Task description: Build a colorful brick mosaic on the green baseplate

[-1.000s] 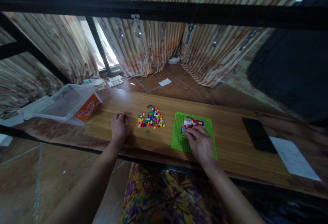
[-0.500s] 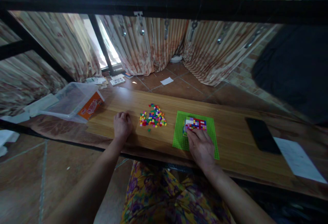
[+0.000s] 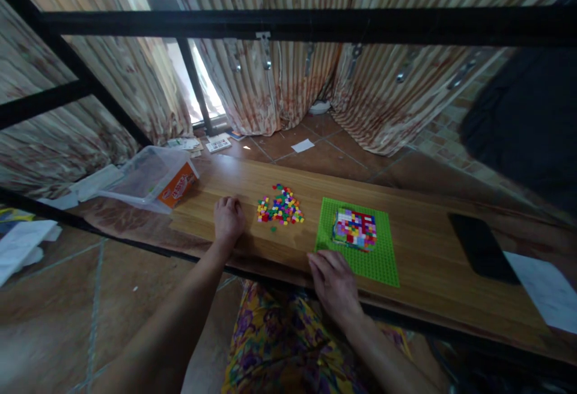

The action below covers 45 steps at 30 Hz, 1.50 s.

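Observation:
My left hand (image 3: 229,219) rests on the wooden table with its fingers curled in, left of a loose pile of small coloured building bricks (image 3: 283,206). Whether anything is inside it is hidden. To the right lies a green baseplate (image 3: 383,267) bearing a low block built of many coloured bricks (image 3: 356,227), with white, red, purple and yellow on top. My right hand (image 3: 334,280) is at the table's front edge, by the plate's near left corner and apart from the block. Its fingers are bent together, and I cannot see what they hold, if anything.
A clear plastic box (image 3: 146,177) with an orange label stands at the left end of the table (image 3: 270,174). A black phone (image 3: 482,246) and a white paper (image 3: 543,289) lie at the right. A dark metal bar (image 3: 288,26) crosses above the table's far side.
My right hand has drawn back from the brick block toward the table's front left, uncovering the block. My left hand stays in place on the table. The whole view has shifted slightly.

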{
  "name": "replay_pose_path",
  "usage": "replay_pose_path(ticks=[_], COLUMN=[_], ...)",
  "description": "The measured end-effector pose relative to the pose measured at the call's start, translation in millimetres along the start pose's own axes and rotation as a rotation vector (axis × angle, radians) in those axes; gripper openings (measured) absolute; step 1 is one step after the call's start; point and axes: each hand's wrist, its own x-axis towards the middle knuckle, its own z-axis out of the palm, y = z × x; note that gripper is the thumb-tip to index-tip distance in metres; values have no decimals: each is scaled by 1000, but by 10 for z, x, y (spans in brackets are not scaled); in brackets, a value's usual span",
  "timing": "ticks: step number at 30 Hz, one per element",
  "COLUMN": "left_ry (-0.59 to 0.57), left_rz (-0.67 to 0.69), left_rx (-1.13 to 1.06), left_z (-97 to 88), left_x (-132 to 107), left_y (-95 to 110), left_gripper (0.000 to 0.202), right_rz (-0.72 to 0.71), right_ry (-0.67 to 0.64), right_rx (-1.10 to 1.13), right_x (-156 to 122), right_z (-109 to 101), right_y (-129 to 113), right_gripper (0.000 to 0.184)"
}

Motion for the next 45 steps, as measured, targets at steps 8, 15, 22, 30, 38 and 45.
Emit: replay_pose_path(ticks=[8, 15, 22, 30, 38, 45], left_ry=[-7, -15, -14, -14, 0, 19], left_rz=[-22, -37, -42, -40, -34, -12], left_rx=[-11, -41, -42, -29, -26, -17], left_z=[-8, -17, -17, 0, 0, 26], left_x=[-15, -18, -28, -37, -37, -34], left_y=[17, 30, 34, 36, 33, 13], left_gripper=[25, 23, 24, 24, 22, 24], right_rz=[47, 5, -58, -89, -150, -113], right_ry=[-114, -92, -113, -139, -196, -191], right_rx=[118, 73, -10, -36, -43, -39], right_x=[441, 828, 1112, 1079, 1132, 1076], right_z=[536, 716, 858, 815, 957, 968], right_y=[-174, -160, -115, -17, -289, -235], right_gripper=[21, 22, 18, 23, 19, 15])
